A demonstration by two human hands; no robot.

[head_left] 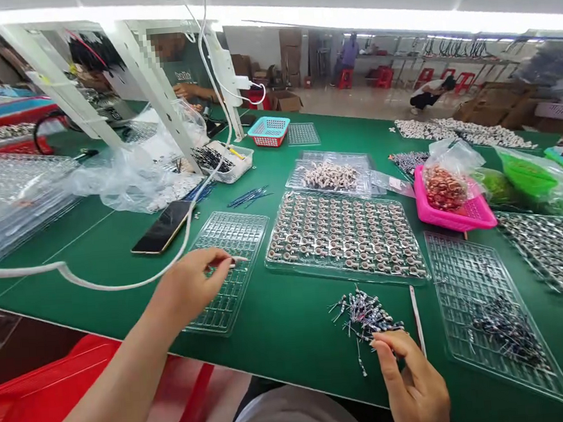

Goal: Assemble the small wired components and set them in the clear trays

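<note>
Above a clear slotted tray [220,305] at centre-left, my left hand [197,281] pinches a small pale part [240,259] that sticks out past its fingertips. My right hand [411,375] is closed, thumb and forefinger together, at the near edge of a loose pile of small wired components [365,311]. Anything between those fingertips is too small to make out. Beyond the hands lies a clear tray [343,232] filled with rows of round pale-topped parts. Behind it, another clear tray holds a heap of pale pieces [331,174].
A black phone [163,227] and white cable [123,287] lie left. On the right are a pink basket [455,215], a tray with dark components [506,330] and a thin strip [417,320]. Metal posts [150,85] rise at the back left; a person sits behind them.
</note>
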